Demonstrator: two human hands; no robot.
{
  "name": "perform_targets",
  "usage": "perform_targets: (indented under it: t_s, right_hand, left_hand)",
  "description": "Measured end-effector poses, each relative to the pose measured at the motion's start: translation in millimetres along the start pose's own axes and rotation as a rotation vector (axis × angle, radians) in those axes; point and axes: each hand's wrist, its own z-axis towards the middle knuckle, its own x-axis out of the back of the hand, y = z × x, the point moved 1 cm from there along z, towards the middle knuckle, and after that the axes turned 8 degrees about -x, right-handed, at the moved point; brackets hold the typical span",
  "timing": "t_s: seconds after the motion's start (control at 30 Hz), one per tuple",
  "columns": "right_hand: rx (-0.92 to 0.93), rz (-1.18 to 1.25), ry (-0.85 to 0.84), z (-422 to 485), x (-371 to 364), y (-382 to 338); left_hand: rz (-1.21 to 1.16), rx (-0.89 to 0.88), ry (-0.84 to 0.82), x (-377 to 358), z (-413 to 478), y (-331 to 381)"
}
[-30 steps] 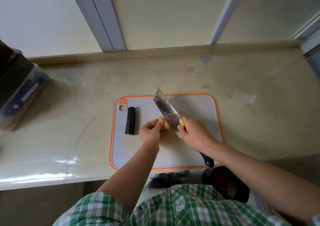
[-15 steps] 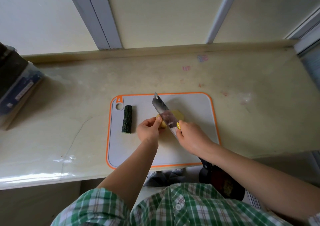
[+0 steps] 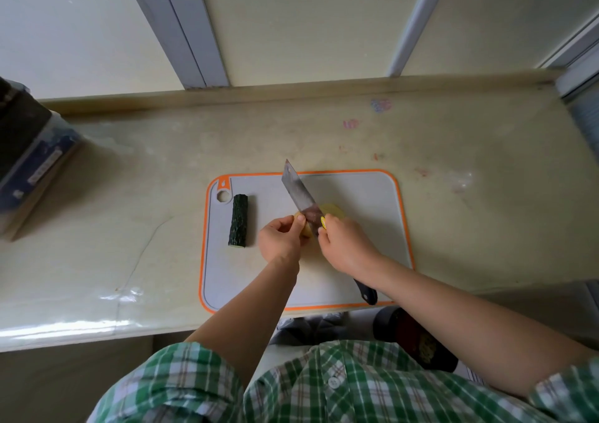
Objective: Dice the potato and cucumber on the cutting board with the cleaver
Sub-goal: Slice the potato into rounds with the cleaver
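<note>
Grey plastic cutting board with orange rim [image 3: 366, 202] lies flat on a pale beige countertop [image 3: 146, 195], near its front edge. Peeled pale-yellow potato [image 3: 334, 211] sits mid-board, mostly hidden by blade and hands. Steel cleaver with a broad rectangular blade [image 3: 298, 195] is angled across the potato, tip pointing away and to the left toward the board's far edge; part of the potato shows on each side of the blade. Small yellow round sticker [image 3: 323, 222] on the blade near the handle. Right hand [image 3: 346, 247] is wrapped round the cleaver's grip close to the blade; black handle end [image 3: 368, 293] pokes out under the wrist, over the board's near edge. Left hand [image 3: 280, 239] has fingers curled, fingertips pinching the potato's left part, just beside the blade. Short dark-green bumpy cucumber piece [image 3: 239, 220] lies lengthwise on the board's left side, by the hanging hole, apart from both hands, uncut. Dark box with a blue label [image 3: 29, 163] at the counter's left end. Green-white plaid shirt [image 3: 324, 387] at bottom.
</note>
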Motion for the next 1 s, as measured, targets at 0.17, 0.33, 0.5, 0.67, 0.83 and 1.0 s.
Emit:
perform_targets:
  t_s: [0.17, 0.33, 0.5, 0.67, 0.83, 1.0]
  right_hand:
    - [0.013, -0.021, -0.02, -12, -4, 6]
    - [-0.026, -0.017, -0.036, -7, -5, 0]
    - [-0.024, -0.016, -0.043, -2, -8, -4]
    - [-0.023, -0.063, -0.059, -17, -12, 16]
    - [-0.019, 0.003, -0.063, 4, -17, -1]
    - [0.002, -0.051, -0.05, -16, -21, 20]
  left_hand:
    - [-0.016, 0.016, 0.013, 1, 0, 2]
    - [0.028, 0.01, 0.017, -1, 2, 1]
    - [0.003, 0.025, 0.014, -1, 4, 0]
    - [-0.013, 0.042, 0.001, -2, 5, 0]
    - [-0.005, 0.05, -0.01, 0, 7, 2]
    - [0.003, 0.043, -0.021, 1, 9, 1]
